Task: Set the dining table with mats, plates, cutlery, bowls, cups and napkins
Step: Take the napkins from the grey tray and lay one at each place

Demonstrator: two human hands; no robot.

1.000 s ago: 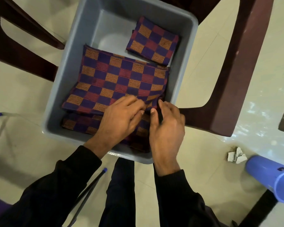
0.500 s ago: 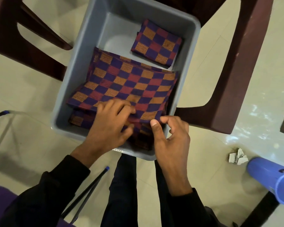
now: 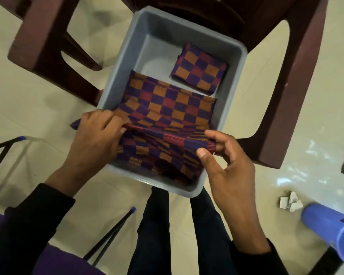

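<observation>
In grey tub (image 3: 115, 80) on chair (image 3: 298, 92): top mat (image 3: 167, 110) lifted at 6 o'clock edge. Left hand (image 3: 95, 139) grips its 9 o'clock corner; right hand (image 3: 226, 155) pinches its 3 o'clock corner. Folded napkin (image 3: 200, 69) at tub's 1 o'clock.

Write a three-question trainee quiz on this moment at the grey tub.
1. True or false: both the left hand and the right hand grip the top checkered mat.
2. Where does the small folded checkered napkin lie? A) on the floor B) in the far corner of the grey tub C) on the chair
3. What colour is the plastic stool lying at the right?

Key: 1 true; 2 B; 3 blue.
</observation>
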